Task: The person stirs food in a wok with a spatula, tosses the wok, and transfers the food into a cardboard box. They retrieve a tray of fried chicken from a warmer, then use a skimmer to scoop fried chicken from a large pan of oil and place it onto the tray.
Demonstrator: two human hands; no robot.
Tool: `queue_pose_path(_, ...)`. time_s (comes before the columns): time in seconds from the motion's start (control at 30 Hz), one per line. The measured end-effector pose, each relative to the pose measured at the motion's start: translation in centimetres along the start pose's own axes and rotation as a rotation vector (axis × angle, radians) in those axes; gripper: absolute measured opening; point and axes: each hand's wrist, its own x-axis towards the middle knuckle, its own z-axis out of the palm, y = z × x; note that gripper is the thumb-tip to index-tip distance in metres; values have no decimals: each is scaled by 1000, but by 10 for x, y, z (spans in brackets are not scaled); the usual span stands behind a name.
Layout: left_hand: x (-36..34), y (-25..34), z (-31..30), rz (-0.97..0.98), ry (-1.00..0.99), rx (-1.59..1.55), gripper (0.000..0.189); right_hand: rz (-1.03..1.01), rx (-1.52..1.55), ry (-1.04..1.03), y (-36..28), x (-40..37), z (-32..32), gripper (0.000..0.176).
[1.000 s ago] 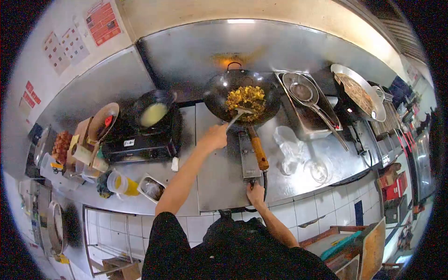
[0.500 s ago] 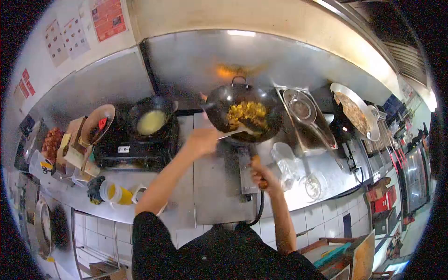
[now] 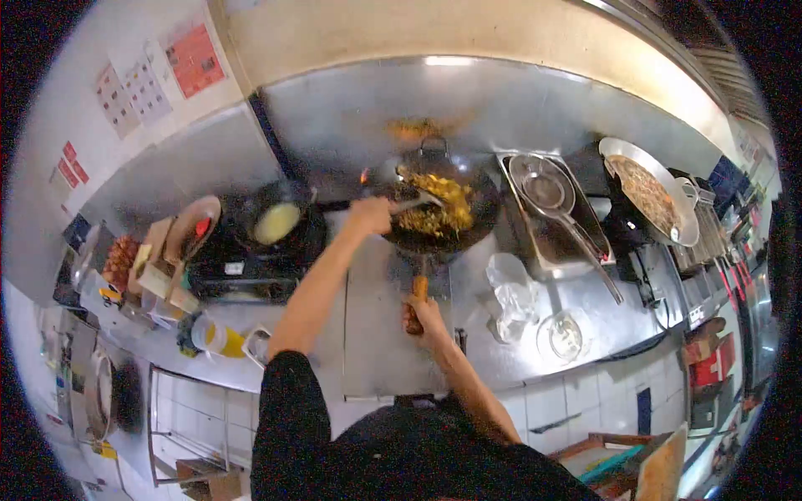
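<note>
Left grip (image 3: 370,215) spatula (image 3: 409,203); right grip (image 3: 424,316) wok handle (image 3: 420,288), mid-counter (image 3: 376,334).

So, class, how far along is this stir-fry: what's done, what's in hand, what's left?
Done: the yellow food is already in the wok. In hand: the left hand stirs with a spatula, the right hand grips the wok handle. Left: probably dishing up; all the food sits in the wok.

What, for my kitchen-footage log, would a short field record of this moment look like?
left hand: closed on the spatula, whose far end is in the food
right hand: closed on the wok handle
wok: holds yellow food
left of wok: dark pot of pale yellow liquid
right of wok: strainer lying over a steel tray
</note>
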Motion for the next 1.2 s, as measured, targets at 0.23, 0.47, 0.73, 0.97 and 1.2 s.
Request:
queue_pose_path(0.23,-31,15,-51,-75,-145,40,49,22,139,-40,1,12,-14,11)
queue_pose_path(0.47,-60,29,-76,-23,-230,94,45,53,202,25,-16,6,-12,10)
queue_pose_path(0.73,-61,-8,-54,92,-192,113,45,15,272,21,7,18,6,12)
queue_pose_path(0.97,-63,-18,-50,116,-110,-12,39,-91,331,-19,8,14,58,15)
queue_pose_path(1.2,-28,-17,-28,80,-40,121,39,-76,421,-12,6,8,90,15)
